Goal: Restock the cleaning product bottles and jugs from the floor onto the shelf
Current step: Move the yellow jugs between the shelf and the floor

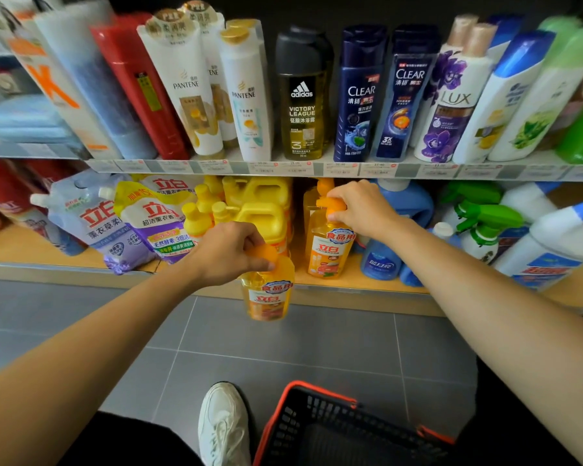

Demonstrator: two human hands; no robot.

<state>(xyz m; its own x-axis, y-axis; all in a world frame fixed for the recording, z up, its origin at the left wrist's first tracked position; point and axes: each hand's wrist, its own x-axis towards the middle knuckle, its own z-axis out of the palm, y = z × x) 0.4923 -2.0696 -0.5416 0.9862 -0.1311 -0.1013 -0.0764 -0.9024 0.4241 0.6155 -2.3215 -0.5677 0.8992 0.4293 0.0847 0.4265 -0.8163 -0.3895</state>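
One full orange pump bottle [268,290] hung just off the lower shelf's [350,282] front edge, its pump gripped in the left hand's [231,252] curled fingers. Its twin [329,250] stood on the shelf, pump pinched by the right hand [357,208]. The hanging one probably needed lifting clear of the edge and setting upright beside the twin; whether the floor basket [317,425] held anything was too dark to tell.

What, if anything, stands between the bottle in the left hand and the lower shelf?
Nothing visible lies between the held bottle, gripped by the left hand, and the shelf edge. Yellow jugs stand just behind it, though; the bare shelf is the narrow gap between them and the shelved bottle the right hand grips.
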